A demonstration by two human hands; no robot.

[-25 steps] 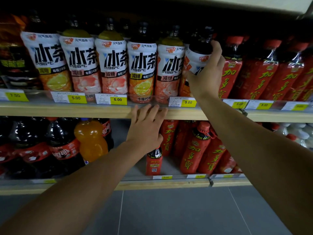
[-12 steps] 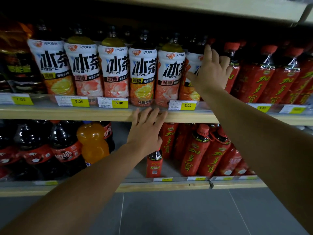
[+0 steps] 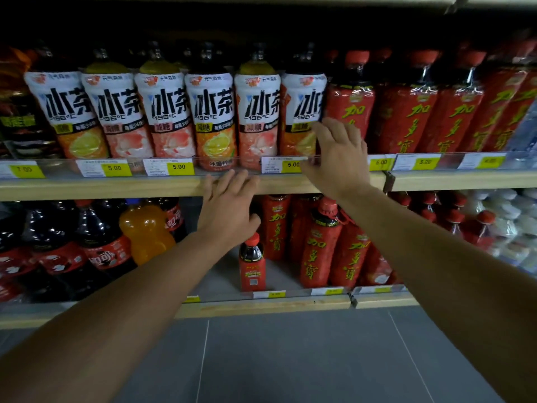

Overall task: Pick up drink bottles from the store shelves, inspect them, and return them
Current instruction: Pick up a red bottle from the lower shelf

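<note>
A row of white-labelled iced tea bottles stands on the upper shelf [image 3: 145, 187]. The rightmost one [image 3: 302, 100] stands upright beside the red herbal tea bottles [image 3: 404, 112]. My right hand [image 3: 338, 158] hovers open in front of its lower label, fingers spread, holding nothing. My left hand [image 3: 228, 210] is open too, with its fingertips on the front edge of the upper shelf. Below my left hand stands a small red-labelled bottle [image 3: 252, 266] on the lower shelf.
The lower shelf [image 3: 261, 308] holds dark cola bottles [image 3: 98, 242], an orange soda bottle [image 3: 145, 231] and more red herbal tea bottles [image 3: 319, 251]. Yellow price tags [image 3: 178, 167] line the clear shelf rail. White-capped bottles [image 3: 511, 228] sit far right. Grey floor tiles lie below.
My right hand has let go of the rightmost iced tea bottle, which now stands straight on the shelf, and has dropped lower with fingers spread. My left hand stayed at the shelf edge.
</note>
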